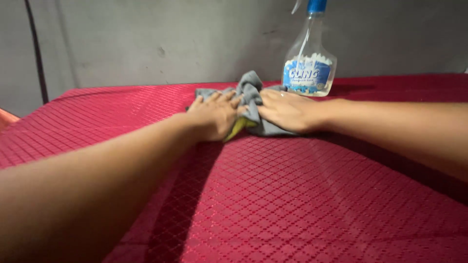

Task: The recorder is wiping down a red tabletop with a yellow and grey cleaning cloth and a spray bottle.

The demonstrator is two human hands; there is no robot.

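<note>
A crumpled grey cloth (250,88) with a yellow edge lies at the far side of a red quilted tablecloth (273,195). My left hand (214,114) rests on the cloth's left part, fingers pressed down on it. Close beside it, my right hand (287,111) lies on the cloth's right part, palm down. The two hands almost touch, with the cloth bunched up between and behind them.
A clear spray bottle (309,58) with a blue nozzle and a blue-and-white label stands just behind my right hand, near the grey wall (170,39). A dark cable (36,48) runs down the wall at the left.
</note>
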